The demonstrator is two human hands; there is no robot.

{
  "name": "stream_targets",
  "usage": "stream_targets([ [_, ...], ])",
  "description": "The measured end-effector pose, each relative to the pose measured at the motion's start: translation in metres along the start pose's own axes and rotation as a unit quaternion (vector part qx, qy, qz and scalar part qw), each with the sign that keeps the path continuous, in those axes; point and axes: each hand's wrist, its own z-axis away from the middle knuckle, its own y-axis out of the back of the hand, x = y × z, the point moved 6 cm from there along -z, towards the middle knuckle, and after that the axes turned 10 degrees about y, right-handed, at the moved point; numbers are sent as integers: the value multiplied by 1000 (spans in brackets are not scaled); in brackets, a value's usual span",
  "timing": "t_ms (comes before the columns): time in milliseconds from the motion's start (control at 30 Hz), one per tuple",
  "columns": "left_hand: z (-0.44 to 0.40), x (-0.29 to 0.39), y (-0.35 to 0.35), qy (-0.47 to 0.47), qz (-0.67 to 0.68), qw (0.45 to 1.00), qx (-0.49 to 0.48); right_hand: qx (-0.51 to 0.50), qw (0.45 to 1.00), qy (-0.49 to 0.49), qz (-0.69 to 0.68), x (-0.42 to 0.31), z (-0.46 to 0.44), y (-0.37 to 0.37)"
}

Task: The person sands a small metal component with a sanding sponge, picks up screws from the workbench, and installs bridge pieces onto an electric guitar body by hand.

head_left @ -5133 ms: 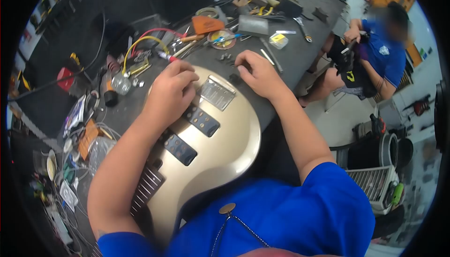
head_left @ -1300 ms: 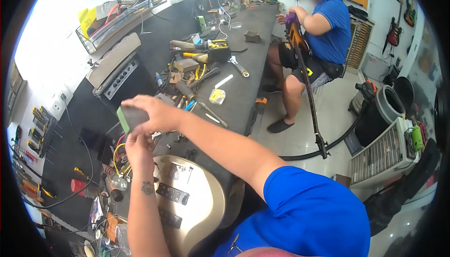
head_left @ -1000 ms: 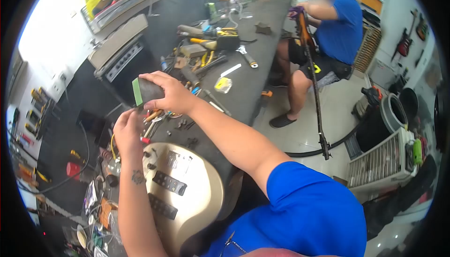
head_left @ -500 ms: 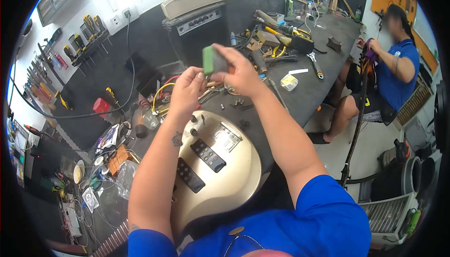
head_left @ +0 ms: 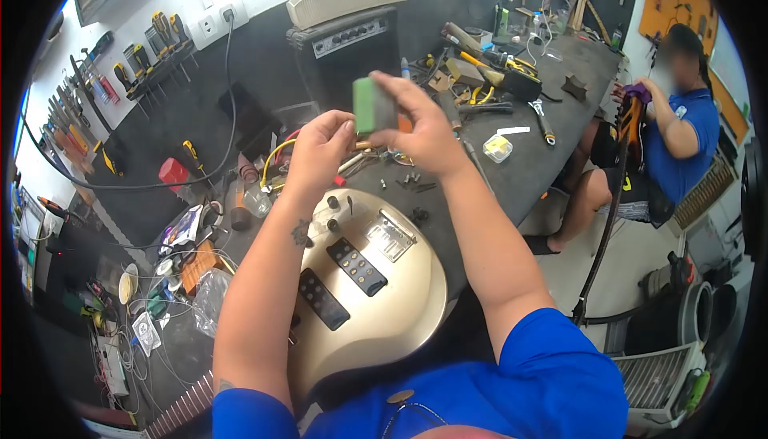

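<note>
The right hand [head_left: 424,131] grips a green and grey block [head_left: 365,104], fingers over its top and thumb below. The left hand [head_left: 324,151] is close against the block's lower corner, fingertips drawn together; I cannot tell whether they pinch anything. The block is held up over the workbench [head_left: 524,171], past the near end of a pale gold guitar [head_left: 400,299] that lies face up below the forearms, with dark pickups and black knobs.

Beyond the guitar, small metal parts lie loose on the bench. Farther along is a small clear box [head_left: 498,148] with something yellow in it, too small to name. To the left are a clear jar [head_left: 258,201], its contents unclear, a red cup [head_left: 172,172] and a crumpled clear bag [head_left: 213,299]. A wall rack [head_left: 164,67] holds upright screwdrivers. At the right, a seated person [head_left: 688,127] holds another guitar [head_left: 632,131].
</note>
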Motion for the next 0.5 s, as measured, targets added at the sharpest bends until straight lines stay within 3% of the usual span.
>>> stream_targets([
  [33,1,-1,2,3,-8,1000,8,-46,994,3,99,2,1,-4],
  [133,1,-1,9,2,-30,999,21,22,964,-43,262,36,6,30],
  [233,1,4,3,19,-32,999,29,45,988,-35,142,11,1,27],
  [267,4,6,-2,3,-20,999,36,10,994,20,109,-4,-2,9],
  [300,3,6,-2,-1,-26,999,39,-47,983,37,175,-4,-1,-2],
  [433,0,1,8,2,-29,999,38,23,956,-54,287,25,3,32],
  [500,0,1,9,9,-21,999,43,49,992,-70,89,24,6,31],
])
